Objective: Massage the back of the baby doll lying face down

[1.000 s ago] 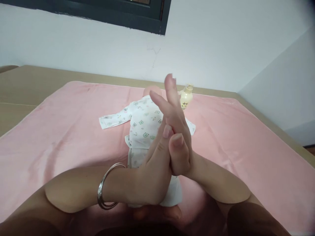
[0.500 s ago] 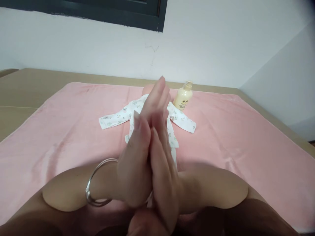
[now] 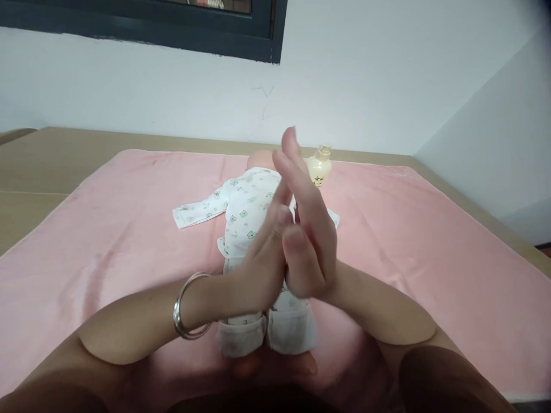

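Observation:
My left hand [image 3: 260,269], with a silver bangle [image 3: 177,312] on its wrist, is held palm to palm against my right hand [image 3: 316,235]. Fingers on both hands are stretched out and point up and forward; nothing shows between the palms. Below and beyond them a baby doll [image 3: 247,215] lies on a pink blanket [image 3: 142,252], dressed in a white printed top and trousers with pale cuffs. Its feet point towards me, while my hands cover part of its right-side sleeve and legs. Neither hand appears to touch the doll.
A cream pump bottle [image 3: 319,170] stands on the far part of the blanket, right of the doll's head, partly behind my right hand. The blanket covers a wooden table [image 3: 86,135]. Behind it rises a white wall [image 3: 365,74] with a dark window frame [image 3: 215,34].
My pressed hands have shifted slightly right and forward, and their fingers have slid against each other. More of the doll's body and legs shows now.

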`<action>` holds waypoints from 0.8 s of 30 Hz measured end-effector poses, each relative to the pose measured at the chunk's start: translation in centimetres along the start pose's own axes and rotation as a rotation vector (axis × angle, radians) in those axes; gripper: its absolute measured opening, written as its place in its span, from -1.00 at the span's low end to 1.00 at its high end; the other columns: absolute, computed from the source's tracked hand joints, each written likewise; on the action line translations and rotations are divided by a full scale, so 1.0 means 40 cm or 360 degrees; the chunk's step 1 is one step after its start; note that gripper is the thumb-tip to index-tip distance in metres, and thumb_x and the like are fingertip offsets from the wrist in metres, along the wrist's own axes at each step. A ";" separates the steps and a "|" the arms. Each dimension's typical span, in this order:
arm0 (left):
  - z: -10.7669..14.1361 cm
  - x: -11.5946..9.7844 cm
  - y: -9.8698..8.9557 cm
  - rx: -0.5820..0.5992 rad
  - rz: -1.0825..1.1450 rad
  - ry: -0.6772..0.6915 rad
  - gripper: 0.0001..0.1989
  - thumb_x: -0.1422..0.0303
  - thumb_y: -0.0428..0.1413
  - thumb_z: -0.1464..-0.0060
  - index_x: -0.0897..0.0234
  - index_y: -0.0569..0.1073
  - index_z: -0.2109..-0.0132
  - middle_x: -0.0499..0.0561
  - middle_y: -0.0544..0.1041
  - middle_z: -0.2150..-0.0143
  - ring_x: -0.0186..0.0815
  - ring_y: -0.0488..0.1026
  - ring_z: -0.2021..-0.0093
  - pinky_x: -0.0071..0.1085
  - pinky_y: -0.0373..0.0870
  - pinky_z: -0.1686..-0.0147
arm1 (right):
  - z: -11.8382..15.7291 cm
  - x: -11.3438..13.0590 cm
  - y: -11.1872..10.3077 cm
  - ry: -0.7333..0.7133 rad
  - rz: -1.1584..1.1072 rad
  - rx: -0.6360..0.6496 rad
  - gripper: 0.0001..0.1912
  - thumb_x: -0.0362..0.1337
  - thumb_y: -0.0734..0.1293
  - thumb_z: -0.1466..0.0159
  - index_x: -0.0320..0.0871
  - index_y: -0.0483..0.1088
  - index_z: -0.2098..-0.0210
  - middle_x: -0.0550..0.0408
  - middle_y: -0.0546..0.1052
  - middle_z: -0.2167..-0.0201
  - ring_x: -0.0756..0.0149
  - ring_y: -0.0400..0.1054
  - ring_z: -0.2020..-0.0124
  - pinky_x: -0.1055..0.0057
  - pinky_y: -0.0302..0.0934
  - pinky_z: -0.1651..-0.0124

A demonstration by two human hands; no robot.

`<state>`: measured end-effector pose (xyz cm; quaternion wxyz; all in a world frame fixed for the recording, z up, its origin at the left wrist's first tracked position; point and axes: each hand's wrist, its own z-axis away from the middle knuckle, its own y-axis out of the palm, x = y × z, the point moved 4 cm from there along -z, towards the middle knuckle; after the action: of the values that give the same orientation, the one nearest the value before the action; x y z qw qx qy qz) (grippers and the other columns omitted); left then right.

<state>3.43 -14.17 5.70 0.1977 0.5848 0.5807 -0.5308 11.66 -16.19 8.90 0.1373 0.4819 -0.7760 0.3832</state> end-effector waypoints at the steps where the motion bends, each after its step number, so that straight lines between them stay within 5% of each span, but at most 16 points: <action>1: -0.026 0.017 -0.007 -0.0019 0.0052 0.0017 -0.46 0.08 -0.34 -0.45 0.03 0.20 -0.42 -0.10 0.24 -0.50 -0.16 -0.08 -0.59 -0.12 0.21 -0.53 | -0.015 -0.026 0.003 0.0017 -0.0095 -0.0107 -0.37 0.02 -0.05 -0.50 -0.06 0.11 -0.45 0.16 0.07 -0.53 0.18 -0.14 -0.57 -0.01 -0.09 -0.59; 4: -0.121 0.106 -0.054 -0.0467 0.0265 -0.0077 -0.42 0.09 -0.44 -0.44 0.09 0.09 -0.44 -0.02 0.10 -0.56 -0.30 0.00 -0.57 -0.22 0.11 -0.56 | -0.048 -0.124 0.043 0.0335 -0.0213 -0.0103 -0.43 -0.18 0.01 -0.48 -0.15 0.14 -0.43 0.05 0.27 -0.45 0.29 0.17 -0.45 0.18 0.22 -0.46; 7: -0.212 0.222 -0.093 -0.0694 0.0031 -0.0244 -0.45 0.13 -0.34 -0.44 0.16 0.07 -0.45 0.08 0.03 -0.58 -0.23 -0.02 -0.58 -0.13 0.04 -0.57 | -0.069 -0.198 0.081 0.0450 0.0034 0.0041 -0.41 -0.32 0.05 -0.42 -0.15 0.21 -0.41 0.06 0.28 -0.44 0.28 0.12 -0.48 0.18 0.13 -0.50; 13: -0.289 0.384 -0.104 -0.0390 -0.0366 -0.0205 -0.54 0.25 -0.12 -0.33 0.26 0.45 -0.23 0.14 0.49 -0.33 -0.14 0.41 -0.34 -0.11 0.29 -0.43 | -0.087 -0.305 0.140 0.0267 0.0469 0.0452 -0.42 -0.44 0.08 -0.36 -0.32 0.37 -0.31 -0.11 0.33 -0.40 0.22 0.08 -0.50 0.19 -0.10 -0.57; 19: -0.287 0.399 -0.079 -0.0239 -0.0691 -0.0144 -0.49 0.25 -0.16 -0.31 0.35 0.48 -0.21 0.21 0.49 -0.30 -0.08 0.39 -0.33 -0.07 0.22 -0.45 | -0.114 -0.466 0.107 0.0568 0.0663 0.0430 -0.42 -0.13 0.05 -0.49 -0.32 0.32 -0.34 -0.19 0.22 -0.46 0.03 0.01 -0.52 -0.01 -0.13 -0.54; 24: -0.294 0.406 -0.074 -0.0227 -0.0781 -0.0196 -0.49 0.24 -0.16 -0.31 0.33 0.46 -0.22 0.23 0.47 -0.32 -0.02 0.35 -0.36 0.01 0.16 -0.46 | -0.096 -0.434 0.121 0.0666 0.0951 0.0439 -0.28 -0.12 0.04 -0.49 -0.62 0.10 -0.41 -0.51 0.14 -0.44 -0.16 -0.03 -0.52 -0.12 -0.17 -0.53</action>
<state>1.53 4.14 -2.78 0.1386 0.3775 0.7280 -0.5553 15.57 -1.05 -0.88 0.1089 0.1600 -0.7784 0.5971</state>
